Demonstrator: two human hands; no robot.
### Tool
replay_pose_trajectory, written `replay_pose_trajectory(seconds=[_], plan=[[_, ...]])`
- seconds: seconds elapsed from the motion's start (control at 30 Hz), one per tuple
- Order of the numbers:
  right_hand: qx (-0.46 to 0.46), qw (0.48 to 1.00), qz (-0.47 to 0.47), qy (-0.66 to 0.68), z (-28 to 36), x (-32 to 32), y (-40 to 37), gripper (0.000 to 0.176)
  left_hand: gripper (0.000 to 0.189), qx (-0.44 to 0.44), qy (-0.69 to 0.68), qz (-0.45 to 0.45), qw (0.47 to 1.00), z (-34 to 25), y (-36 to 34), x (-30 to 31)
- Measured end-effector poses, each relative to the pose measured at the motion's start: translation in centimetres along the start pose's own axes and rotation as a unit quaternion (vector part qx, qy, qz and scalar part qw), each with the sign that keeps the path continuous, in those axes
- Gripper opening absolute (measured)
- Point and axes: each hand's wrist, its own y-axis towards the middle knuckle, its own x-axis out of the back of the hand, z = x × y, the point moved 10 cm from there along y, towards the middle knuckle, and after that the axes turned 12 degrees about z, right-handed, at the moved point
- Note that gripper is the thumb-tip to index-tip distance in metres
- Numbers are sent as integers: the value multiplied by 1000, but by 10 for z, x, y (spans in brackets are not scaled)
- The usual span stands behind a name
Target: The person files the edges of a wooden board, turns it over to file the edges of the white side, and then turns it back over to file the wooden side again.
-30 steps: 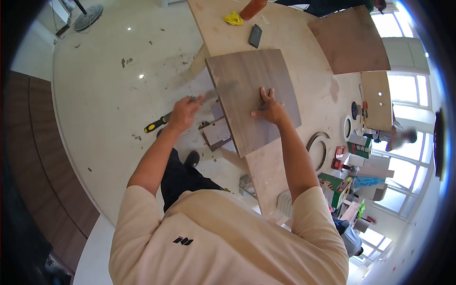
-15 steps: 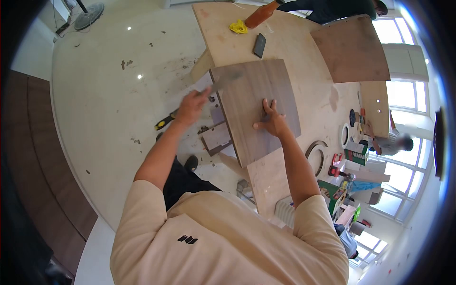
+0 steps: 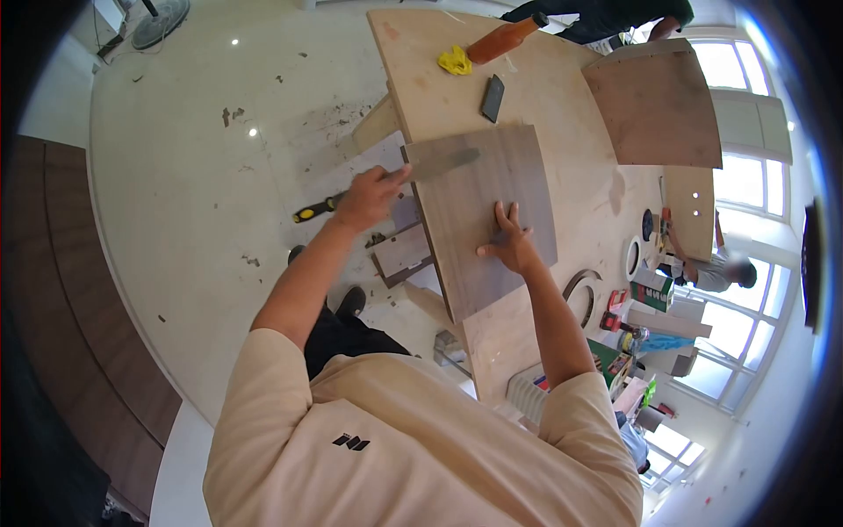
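Observation:
My left hand (image 3: pixel 369 198) is closed around a file, between its black-and-yellow handle (image 3: pixel 318 209) and its grey blade (image 3: pixel 446 163). The blade crosses the left edge of a brown wood-grain panel (image 3: pixel 474 281), near its far corner, and looks slightly blurred. On top of that panel my right hand (image 3: pixel 511 244) lies with fingers spread, holding nothing. The panel rests on a pale wooden table (image 3: pixel 571 114), its left edge jutting past the table's side.
A dark flat block (image 3: pixel 493 98), a yellow crumpled cloth (image 3: pixel 455 61) and an orange bottle (image 3: pixel 505 40) are at the table's far end. A curved brown board (image 3: pixel 654 105) stands to the right. Other people work beyond. Scraps litter the floor (image 3: pixel 202 193).
My left hand has moved rightward with the file, so its blade reaches farther over the panel. The view has shifted a little; my right hand stays spread on the panel.

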Motion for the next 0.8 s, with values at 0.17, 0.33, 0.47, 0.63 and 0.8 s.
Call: replay_pose_trajectory(seconds=[0.17, 0.33, 0.47, 0.63, 0.8], plan=[[21, 1000, -7, 9, -8, -5, 6, 119, 66, 23, 5, -6, 1000, 14, 6, 14], [-21, 1000, 10, 5, 3, 2, -3, 118, 65, -38, -2, -15, 999, 3, 15, 18], [6, 1000, 3, 13, -5, -2, 3, 118, 66, -3, 61, 5, 998, 8, 17, 22], [-5, 1000, 4, -1, 2, 1, 1, 118, 64, -18, 117, 62, 991, -3, 19, 13], [11, 1000, -1, 7, -3, -2, 2, 119, 53, 46, 55, 71, 995, 18, 20, 21]])
